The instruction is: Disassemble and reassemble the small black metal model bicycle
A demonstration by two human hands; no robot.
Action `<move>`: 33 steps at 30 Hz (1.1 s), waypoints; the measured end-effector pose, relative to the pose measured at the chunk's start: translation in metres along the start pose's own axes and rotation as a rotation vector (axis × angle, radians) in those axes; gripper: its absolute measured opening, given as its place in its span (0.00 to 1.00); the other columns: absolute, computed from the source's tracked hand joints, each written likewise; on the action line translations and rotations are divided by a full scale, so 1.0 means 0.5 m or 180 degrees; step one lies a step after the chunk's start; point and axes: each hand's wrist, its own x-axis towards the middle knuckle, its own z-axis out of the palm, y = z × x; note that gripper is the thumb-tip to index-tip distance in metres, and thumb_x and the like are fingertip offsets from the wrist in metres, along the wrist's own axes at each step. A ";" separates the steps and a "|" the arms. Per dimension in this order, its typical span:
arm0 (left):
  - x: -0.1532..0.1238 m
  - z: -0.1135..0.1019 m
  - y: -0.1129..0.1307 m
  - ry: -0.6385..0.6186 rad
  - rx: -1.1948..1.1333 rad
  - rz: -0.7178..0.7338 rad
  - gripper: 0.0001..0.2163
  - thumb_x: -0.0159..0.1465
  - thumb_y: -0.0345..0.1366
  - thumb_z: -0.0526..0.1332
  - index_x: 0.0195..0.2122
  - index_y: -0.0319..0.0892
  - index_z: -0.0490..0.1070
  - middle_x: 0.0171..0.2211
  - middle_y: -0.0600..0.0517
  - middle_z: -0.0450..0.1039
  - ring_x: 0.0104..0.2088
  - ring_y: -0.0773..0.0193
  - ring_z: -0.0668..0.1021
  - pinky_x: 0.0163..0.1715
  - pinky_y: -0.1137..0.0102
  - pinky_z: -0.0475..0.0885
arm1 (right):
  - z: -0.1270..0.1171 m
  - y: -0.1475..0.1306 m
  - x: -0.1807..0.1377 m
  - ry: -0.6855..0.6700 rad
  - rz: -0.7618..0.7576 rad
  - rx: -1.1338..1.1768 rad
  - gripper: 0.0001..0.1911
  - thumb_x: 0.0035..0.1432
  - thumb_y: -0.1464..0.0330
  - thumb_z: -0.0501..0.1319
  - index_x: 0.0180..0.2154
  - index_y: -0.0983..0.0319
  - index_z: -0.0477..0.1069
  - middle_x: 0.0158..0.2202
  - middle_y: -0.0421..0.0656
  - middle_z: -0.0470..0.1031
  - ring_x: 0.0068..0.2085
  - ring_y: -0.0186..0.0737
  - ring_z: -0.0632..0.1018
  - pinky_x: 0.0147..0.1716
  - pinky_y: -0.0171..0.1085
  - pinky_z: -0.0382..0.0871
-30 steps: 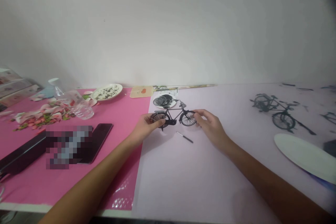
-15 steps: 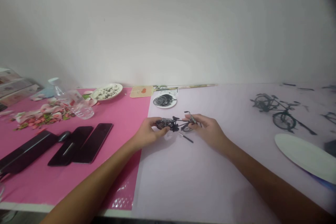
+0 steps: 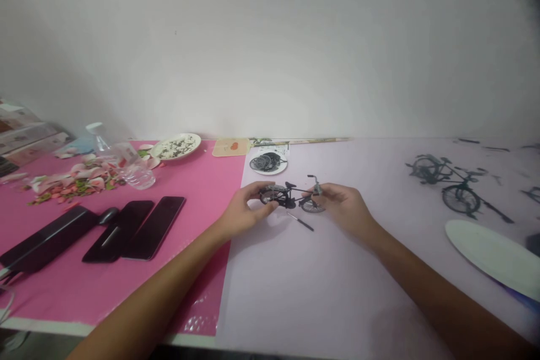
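Observation:
A small black model bicycle (image 3: 292, 197) is held between both hands above the pale lilac mat (image 3: 337, 270), tipped so its wheels lie nearly flat. My left hand (image 3: 242, 211) pinches its rear wheel end. My right hand (image 3: 343, 205) grips the front wheel and handlebar end. A thin dark screwdriver (image 3: 300, 221) lies on the mat just below the bicycle. A white dish with spare black wheels (image 3: 267, 163) sits just behind.
On the pink mat (image 3: 198, 191) to the left lie two dark phones (image 3: 135, 229), a black box (image 3: 46, 239), a clear bottle (image 3: 122, 160), a plate of scraps (image 3: 175, 147) and pink wrappers. Another model bicycle (image 3: 453, 183) and a white plate (image 3: 491, 256) are at right.
The bicycle stood upright between my hands a second ago; it has been tipped over towards flat and is now held slightly higher and to the right. Both hands keep their grip.

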 end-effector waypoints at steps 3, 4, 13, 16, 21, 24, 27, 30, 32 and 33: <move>0.001 -0.001 -0.012 0.0388 0.0106 -0.0012 0.22 0.71 0.49 0.60 0.62 0.45 0.72 0.61 0.44 0.74 0.60 0.50 0.75 0.62 0.58 0.67 | -0.020 -0.010 0.013 0.0277 0.0012 -0.0074 0.20 0.58 0.51 0.72 0.42 0.60 0.84 0.44 0.49 0.85 0.47 0.52 0.83 0.50 0.48 0.77; 0.000 0.000 -0.019 0.0503 0.0220 -0.0050 0.22 0.73 0.50 0.57 0.62 0.45 0.72 0.61 0.44 0.73 0.62 0.50 0.74 0.63 0.57 0.66 | -0.029 -0.013 0.018 0.0410 -0.0001 -0.0099 0.20 0.58 0.51 0.72 0.42 0.61 0.84 0.44 0.49 0.85 0.47 0.52 0.83 0.50 0.47 0.77; -0.005 0.016 -0.063 0.0624 0.0921 -0.0163 0.20 0.74 0.50 0.52 0.58 0.45 0.72 0.60 0.42 0.71 0.62 0.50 0.71 0.63 0.54 0.65 | -0.204 -0.009 0.047 0.2271 -0.0183 -0.1975 0.15 0.61 0.58 0.68 0.42 0.62 0.82 0.42 0.51 0.84 0.41 0.49 0.83 0.45 0.41 0.73; -0.002 0.015 -0.068 0.0621 0.1016 -0.0124 0.19 0.74 0.49 0.53 0.56 0.44 0.73 0.59 0.42 0.72 0.61 0.49 0.72 0.62 0.54 0.65 | -0.285 0.005 0.042 0.2805 0.0122 -0.2414 0.12 0.60 0.63 0.68 0.41 0.64 0.82 0.39 0.54 0.83 0.39 0.48 0.81 0.44 0.41 0.70; 0.005 0.015 -0.078 0.0611 0.1118 -0.0106 0.16 0.72 0.46 0.55 0.54 0.43 0.74 0.55 0.42 0.75 0.57 0.49 0.74 0.58 0.54 0.68 | -0.363 0.037 0.027 0.3384 0.0588 -0.2195 0.08 0.54 0.66 0.71 0.35 0.64 0.80 0.34 0.52 0.81 0.34 0.47 0.78 0.39 0.42 0.68; 0.005 0.018 -0.079 0.0571 0.1172 -0.0046 0.15 0.71 0.44 0.56 0.53 0.43 0.75 0.54 0.43 0.75 0.56 0.50 0.74 0.58 0.54 0.68 | -0.378 0.055 0.021 0.3419 0.0712 -0.2178 0.08 0.52 0.67 0.72 0.32 0.64 0.79 0.31 0.50 0.80 0.31 0.46 0.77 0.38 0.42 0.68; 0.004 0.020 -0.078 0.0551 0.1203 0.0010 0.14 0.71 0.42 0.56 0.52 0.43 0.75 0.53 0.44 0.76 0.56 0.50 0.74 0.58 0.54 0.68 | -0.385 0.067 0.023 0.3398 0.0823 -0.2212 0.06 0.52 0.67 0.70 0.30 0.63 0.77 0.30 0.50 0.79 0.31 0.47 0.77 0.38 0.42 0.68; 0.003 0.021 -0.076 0.0531 0.1206 0.0027 0.14 0.71 0.41 0.56 0.51 0.43 0.75 0.53 0.44 0.76 0.56 0.50 0.74 0.58 0.54 0.68 | -0.391 0.075 0.032 0.3327 0.0930 -0.2281 0.06 0.52 0.67 0.70 0.28 0.61 0.76 0.30 0.50 0.79 0.33 0.47 0.77 0.41 0.42 0.67; 0.003 0.022 -0.075 0.0528 0.1214 0.0038 0.14 0.71 0.40 0.56 0.51 0.42 0.75 0.53 0.44 0.76 0.56 0.50 0.75 0.58 0.54 0.69 | -0.394 0.081 0.038 0.3286 0.1023 -0.2312 0.06 0.53 0.68 0.70 0.28 0.62 0.76 0.30 0.51 0.80 0.34 0.48 0.78 0.43 0.42 0.67; 0.003 0.022 -0.074 0.0528 0.1220 0.0039 0.13 0.71 0.40 0.56 0.51 0.42 0.75 0.52 0.43 0.76 0.55 0.50 0.75 0.58 0.54 0.69 | -0.396 0.084 0.040 0.3275 0.1067 -0.2321 0.05 0.53 0.68 0.69 0.29 0.62 0.76 0.30 0.52 0.80 0.34 0.48 0.78 0.43 0.43 0.67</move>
